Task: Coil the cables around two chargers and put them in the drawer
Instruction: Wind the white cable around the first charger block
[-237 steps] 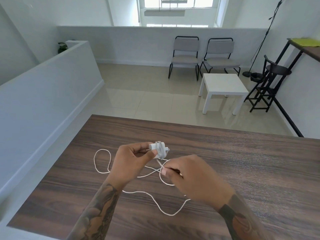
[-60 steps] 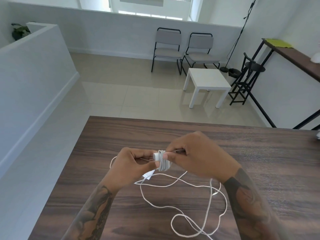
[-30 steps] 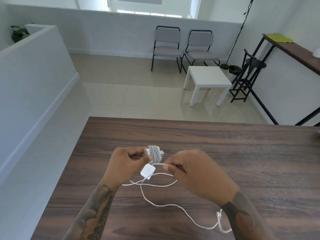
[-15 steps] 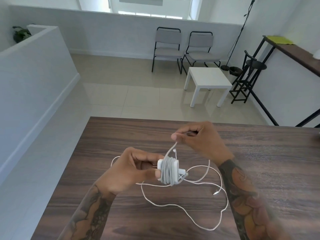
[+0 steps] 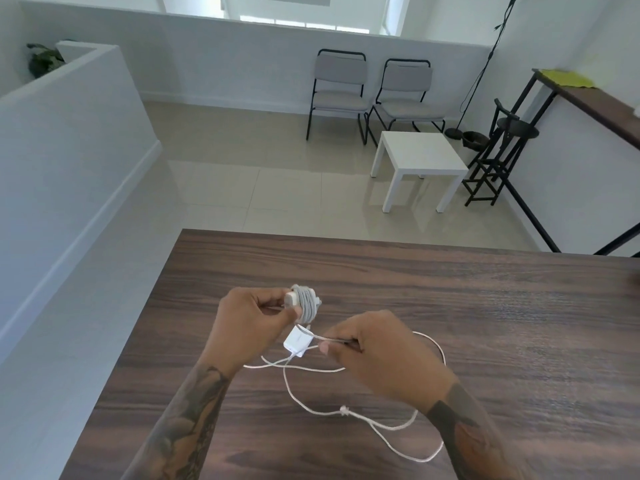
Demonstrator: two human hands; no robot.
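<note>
Fingers of the left hand (image 5: 247, 318) grip the wrapped charger (image 5: 303, 303). Right hand (image 5: 377, 358) fingers pinch its cable (image 5: 330, 338); a second charger (image 5: 297, 345) lies below on the table (image 5: 485, 323).

Bright daylight from far windows (image 5: 298, 12), perhaps slight wide-angle edge bending.

I stand at a dark wood-grain desk (image 5: 485, 306). Beyond it lies a pale glossy tiled floor (image 5: 242, 188) bounded by low white half-walls (image 5: 69, 150). Two grey padded chairs with black frames (image 5: 374, 95) stand side by side against the far wall, a small white square side table (image 5: 419, 154) before them. A black stool (image 5: 502, 154) stands beside a tall dark-topped console (image 5: 588, 98) on my right. Daylight comes through high windows (image 5: 304, 15).
</note>
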